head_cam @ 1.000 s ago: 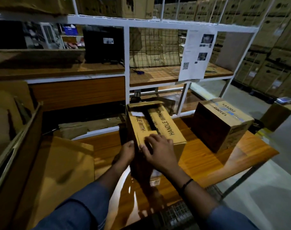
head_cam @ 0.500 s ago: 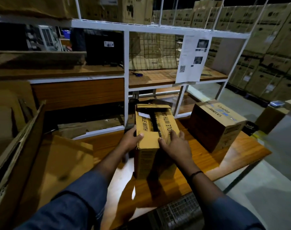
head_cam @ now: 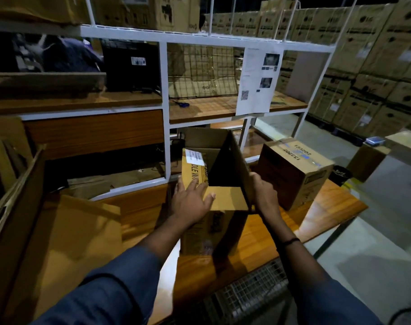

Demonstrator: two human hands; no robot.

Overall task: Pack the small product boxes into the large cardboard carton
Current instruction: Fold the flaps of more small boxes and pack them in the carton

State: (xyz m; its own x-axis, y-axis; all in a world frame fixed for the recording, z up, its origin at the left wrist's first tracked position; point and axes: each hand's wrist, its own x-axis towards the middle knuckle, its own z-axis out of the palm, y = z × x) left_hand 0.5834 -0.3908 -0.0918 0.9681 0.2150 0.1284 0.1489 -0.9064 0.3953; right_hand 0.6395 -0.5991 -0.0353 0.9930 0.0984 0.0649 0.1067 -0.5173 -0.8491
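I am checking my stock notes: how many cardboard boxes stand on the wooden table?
2. An open box stands at the middle of the wooden table; a sealed box stands to its right. A carton at the left edge is partly cut off, not counted.

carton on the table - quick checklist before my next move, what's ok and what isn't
1. The carton stands upright on the table: ok.
2. The right flap is raised, with the right hand keeping a grip on its edge: ok.
3. The left flap is lifted: not ok, it lies flat under the open left hand.
4. Inside free for packing: cannot tell, too dark.
5. Any small product boxes at hand: cannot tell, none in view.
6. The sealed box is clear of the carton: ok, it stands apart on the right.
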